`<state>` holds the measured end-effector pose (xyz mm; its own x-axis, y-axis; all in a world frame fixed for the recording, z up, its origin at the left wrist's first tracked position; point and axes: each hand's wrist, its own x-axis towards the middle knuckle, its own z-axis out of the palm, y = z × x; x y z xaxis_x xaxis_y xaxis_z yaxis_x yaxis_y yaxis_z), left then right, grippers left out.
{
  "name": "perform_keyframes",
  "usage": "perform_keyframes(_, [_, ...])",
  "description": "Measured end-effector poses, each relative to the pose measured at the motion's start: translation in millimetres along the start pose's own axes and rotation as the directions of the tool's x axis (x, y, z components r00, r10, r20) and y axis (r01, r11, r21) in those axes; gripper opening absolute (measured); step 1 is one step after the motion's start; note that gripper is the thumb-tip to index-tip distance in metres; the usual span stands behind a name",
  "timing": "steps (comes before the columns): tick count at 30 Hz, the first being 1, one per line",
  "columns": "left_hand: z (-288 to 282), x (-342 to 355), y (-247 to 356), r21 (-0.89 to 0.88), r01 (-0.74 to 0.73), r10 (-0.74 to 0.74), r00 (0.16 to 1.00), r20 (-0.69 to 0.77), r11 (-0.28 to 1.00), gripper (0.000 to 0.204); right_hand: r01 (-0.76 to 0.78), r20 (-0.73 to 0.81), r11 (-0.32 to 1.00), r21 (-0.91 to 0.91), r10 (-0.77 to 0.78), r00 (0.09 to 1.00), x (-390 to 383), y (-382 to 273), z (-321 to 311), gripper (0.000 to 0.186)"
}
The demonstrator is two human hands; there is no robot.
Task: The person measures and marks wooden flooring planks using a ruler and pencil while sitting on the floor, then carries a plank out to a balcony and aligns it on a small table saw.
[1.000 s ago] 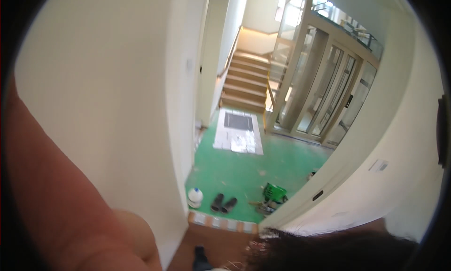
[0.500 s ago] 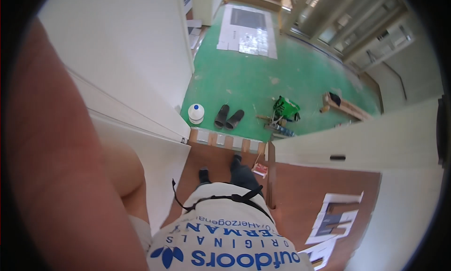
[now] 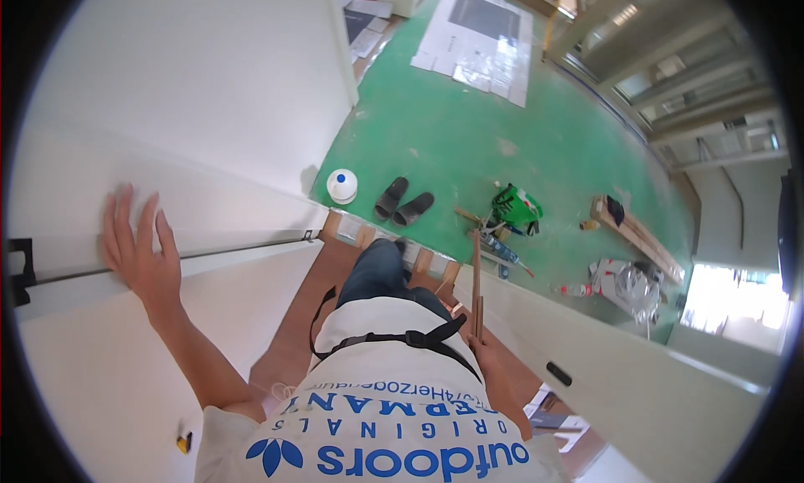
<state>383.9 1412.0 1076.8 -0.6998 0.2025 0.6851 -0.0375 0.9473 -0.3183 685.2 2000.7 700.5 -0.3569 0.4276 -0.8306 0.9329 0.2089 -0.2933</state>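
My left hand (image 3: 144, 253), fingers spread, is against the edge of the white door frame (image 3: 193, 202) at the left, with nothing in its grasp. Down by my right hip, my right hand (image 3: 489, 359) is closed round the lower end of a long, thin brown wooden strip (image 3: 476, 282). The strip points forward, away from me. My shirt and forearm partly hide that hand. A white door panel (image 3: 603, 349) with a dark recessed handle (image 3: 559, 373) stands just to its right.
Beyond the threshold strip (image 3: 365, 234) lies a green floor (image 3: 435, 148). On it are a white jug (image 3: 342, 186), dark slippers (image 3: 403, 201), a green bag (image 3: 516, 206) beside tools, wooden planks (image 3: 641, 240), a clear plastic bag (image 3: 636, 289) and flattened cardboard (image 3: 477, 43).
My left arm, large and close before, has lowered, and its hand now shows on the door frame. I have stepped forward to the threshold. My right hand and the strip have come into clearer view.
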Motion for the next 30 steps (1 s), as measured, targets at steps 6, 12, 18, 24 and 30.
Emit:
perform_keyframes(6, [43.0, 29.7, 7.0, 0.322, 0.197, -0.184, 0.980, -0.070, 0.926, 0.026, -0.058, 0.193, 0.983, 0.174, 0.024, 0.981, 35.8, -55.3, 12.4, 0.070])
perform_keyframes(12, [91.9, 24.3, -5.2, 0.332, 0.330, -0.175, 0.890, -0.421, 0.884, 0.028, 0.131, 0.053, 0.979, -0.155, -0.124, 0.991, 131.9, 9.9, 1.6, 0.081])
perform_keyframes(18, [91.4, 16.4, -13.3, 0.324, 0.284, -0.133, 0.898, -0.419, 0.903, 0.035, 0.034, 0.117, 0.979, -0.202, -0.011, 0.993, 104.5, -54.9, -7.3, 0.085])
perform_keyframes(24, [94.6, 13.5, -19.5, 0.288, 0.255, -0.118, 0.900, -0.419, 0.923, 0.032, 0.020, 0.142, 0.971, -0.239, 0.014, 0.990, 113.1, -89.8, -11.0, 0.089])
perform_keyframes(30, [91.0, 10.5, -20.8, 0.311, 0.264, -0.132, 0.913, -0.387, 0.913, 0.032, 0.046, 0.157, 0.963, -0.266, -0.004, 0.988, 129.1, -125.2, -0.3, 0.092])
